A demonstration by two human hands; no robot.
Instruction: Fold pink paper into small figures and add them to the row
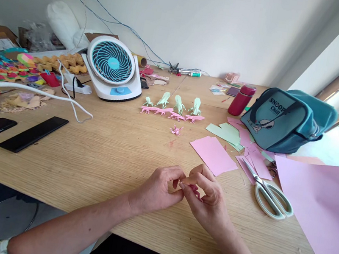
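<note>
left hand (159, 188): fingers curled in, can't tell if it's gripping
right hand (207, 196): pinched on a pink paper fold (195, 190)
pink paper fold: by the desk's (98, 150) near edge
green paper bugs (178, 104): toward the back edge

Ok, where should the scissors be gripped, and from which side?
I'd take the scissors by the pale handle loops, coming from the near right: they lie flat with the loops closest to the wearer, and the blades point away, to the left.
</note>
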